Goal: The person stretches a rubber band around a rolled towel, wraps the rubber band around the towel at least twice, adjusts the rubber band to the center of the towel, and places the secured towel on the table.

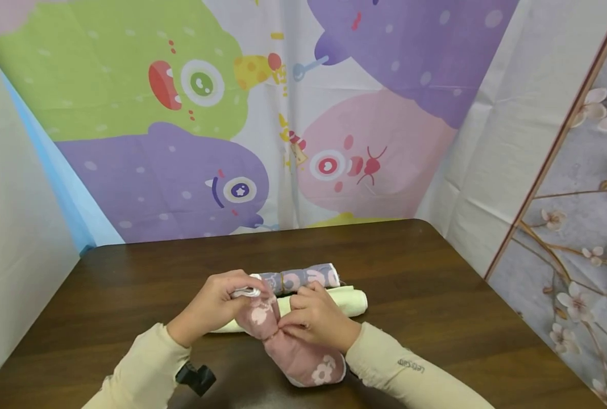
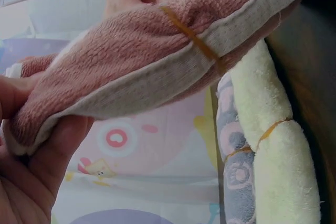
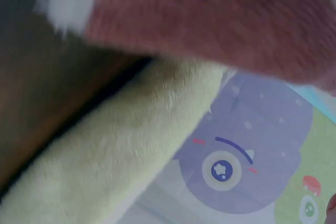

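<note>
A rolled pink towel (image 1: 295, 355) with white flowers is held above the table. My left hand (image 1: 219, 301) grips one end of it, thumb and fingers on either side. At the narrowed middle, my right hand (image 1: 319, 318) pinches the towel beside a thin brown rubber band (image 2: 191, 34). In the left wrist view the band runs slantwise across the roll and its pale edging. Only a blurred part of the pink towel (image 3: 210, 24) shows in the right wrist view. Just behind the hands lie a pale yellow rolled towel (image 1: 354, 301) and a grey-purple patterned one (image 1: 303, 278).
Both rear rolls have bands around their middles. They lie side by side on the dark wooden table (image 1: 426, 335). A cartoon-printed curtain (image 1: 283, 187) hangs behind the table, and a floral panel (image 1: 580, 272) stands at the right. A black strap piece (image 1: 197, 378) is at the left wrist.
</note>
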A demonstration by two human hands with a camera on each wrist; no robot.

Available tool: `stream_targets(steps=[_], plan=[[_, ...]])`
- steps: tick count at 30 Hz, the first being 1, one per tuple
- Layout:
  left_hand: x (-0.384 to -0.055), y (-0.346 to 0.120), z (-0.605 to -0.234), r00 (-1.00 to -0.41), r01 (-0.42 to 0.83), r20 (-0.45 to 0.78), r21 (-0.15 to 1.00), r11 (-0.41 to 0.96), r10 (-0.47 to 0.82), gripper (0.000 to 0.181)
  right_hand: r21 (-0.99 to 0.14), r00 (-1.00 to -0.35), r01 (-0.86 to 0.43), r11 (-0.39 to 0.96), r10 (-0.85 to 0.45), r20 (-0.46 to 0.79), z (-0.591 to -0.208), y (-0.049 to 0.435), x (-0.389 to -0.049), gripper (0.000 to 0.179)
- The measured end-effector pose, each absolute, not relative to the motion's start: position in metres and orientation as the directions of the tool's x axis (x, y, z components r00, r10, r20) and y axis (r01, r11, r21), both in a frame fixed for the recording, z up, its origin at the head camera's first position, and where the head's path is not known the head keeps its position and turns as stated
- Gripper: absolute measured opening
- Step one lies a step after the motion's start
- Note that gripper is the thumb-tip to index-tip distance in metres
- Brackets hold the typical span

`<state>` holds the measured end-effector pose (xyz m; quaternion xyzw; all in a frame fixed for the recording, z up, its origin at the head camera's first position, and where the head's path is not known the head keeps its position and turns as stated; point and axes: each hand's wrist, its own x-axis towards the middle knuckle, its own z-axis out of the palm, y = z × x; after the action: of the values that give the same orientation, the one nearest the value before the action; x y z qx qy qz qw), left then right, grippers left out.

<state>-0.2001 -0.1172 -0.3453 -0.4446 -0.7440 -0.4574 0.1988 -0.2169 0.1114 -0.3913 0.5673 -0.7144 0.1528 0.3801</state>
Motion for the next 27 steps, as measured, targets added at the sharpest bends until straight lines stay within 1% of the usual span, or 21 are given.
stream_targets(steps=[3, 5, 10, 12, 17, 21, 24, 27], plan=[[-0.2, -0.116, -0.348, -0.535, 0.841, 0.707, 0.495, 0.217, 0.462, 0.035, 0.181, -0.079, -0.941, 0.288, -0.702, 0.708, -0.394, 0.109, -0.215, 0.01], [-0.2, -0.117, -0.348, -0.529, 0.846, 0.715, 0.482, 0.227, 0.457, 0.036, 0.174, -0.079, -0.947, 0.271, -0.721, 0.689, -0.395, 0.108, -0.213, 0.01], [-0.204, -0.123, -0.348, -0.48, 0.877, 0.764, 0.42, 0.232, 0.431, 0.038, 0.205, -0.073, -0.942, 0.266, -0.759, 0.647, -0.393, 0.11, -0.212, 0.012], [-0.206, -0.126, -0.347, -0.477, 0.879, 0.778, 0.412, 0.24, 0.41, 0.038, 0.206, -0.074, -0.942, 0.266, -0.76, 0.645, -0.393, 0.114, -0.211, 0.013], [-0.209, -0.137, -0.343, -0.539, 0.834, 0.77, 0.434, 0.339, 0.34, 0.035, 0.194, -0.082, -0.945, 0.263, -0.764, 0.64, -0.401, 0.126, -0.208, 0.017], [-0.209, -0.142, -0.341, -0.59, 0.785, 0.748, 0.444, 0.433, 0.303, 0.033, 0.17, -0.111, -0.945, 0.28, -0.762, 0.639, -0.406, 0.132, -0.205, 0.015], [-0.207, -0.142, -0.341, -0.624, 0.754, 0.733, 0.473, 0.456, 0.272, 0.033, 0.125, -0.139, -0.949, 0.289, -0.741, 0.657, -0.404, 0.135, -0.203, 0.018], [-0.204, -0.138, -0.338, -0.67, 0.727, 0.682, 0.524, 0.444, 0.293, 0.032, 0.105, -0.15, -0.948, 0.3, -0.712, 0.686, -0.4, 0.136, -0.205, 0.03]])
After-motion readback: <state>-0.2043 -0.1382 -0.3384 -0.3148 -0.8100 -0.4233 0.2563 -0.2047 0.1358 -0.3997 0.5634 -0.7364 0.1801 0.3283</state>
